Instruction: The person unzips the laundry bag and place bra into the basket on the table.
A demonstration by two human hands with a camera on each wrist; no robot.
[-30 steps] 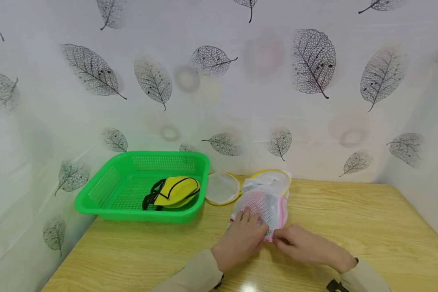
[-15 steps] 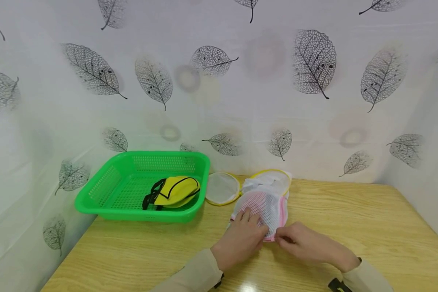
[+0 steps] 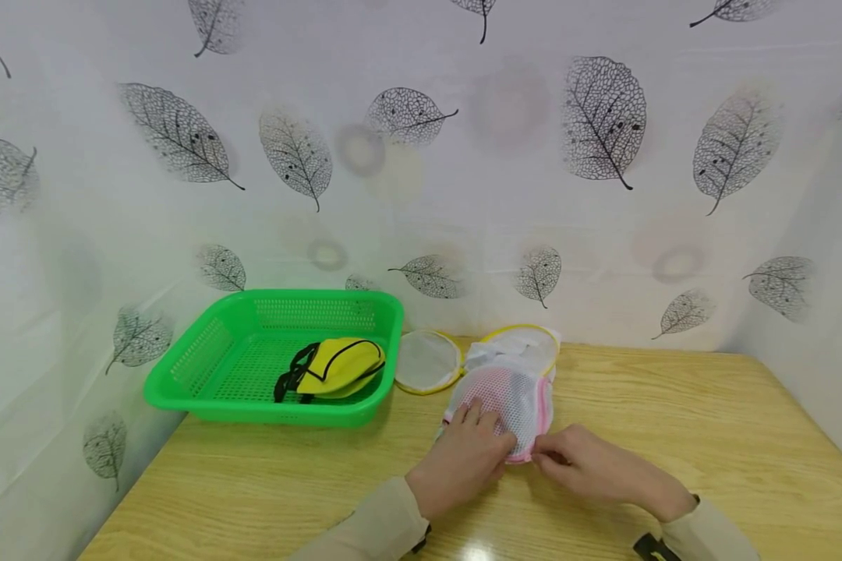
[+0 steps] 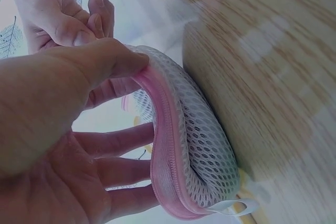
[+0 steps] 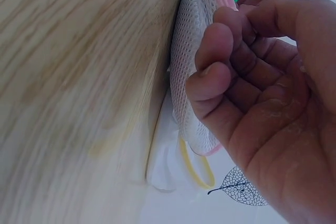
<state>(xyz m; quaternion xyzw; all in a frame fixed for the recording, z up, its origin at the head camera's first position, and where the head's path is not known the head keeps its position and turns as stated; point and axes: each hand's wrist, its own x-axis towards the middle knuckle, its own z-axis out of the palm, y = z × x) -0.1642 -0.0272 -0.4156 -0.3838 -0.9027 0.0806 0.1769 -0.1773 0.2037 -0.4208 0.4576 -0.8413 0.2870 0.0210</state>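
A white mesh laundry bag with a pink zipped edge lies on the table, with something pinkish showing through its mesh. My left hand holds its near side, fingers spread over the top. In the left wrist view, the thumb presses the pink zipper from the other side. At the bag's near right corner, my right hand pinches the zipper edge between thumb and forefinger, its other fingers curled in the right wrist view. Whether a zipper pull sits between those fingertips is hidden.
At left stands a green plastic basket holding a yellow cloth item with black trim and straps. Behind the bag lie a round yellow-rimmed mesh piece and a white item with a yellow rim. A leaf-patterned curtain backs the wooden table.
My right hand has slid slightly right along the pink zipper edge, towards the bag's corner. The left hand keeps its place on the bag.
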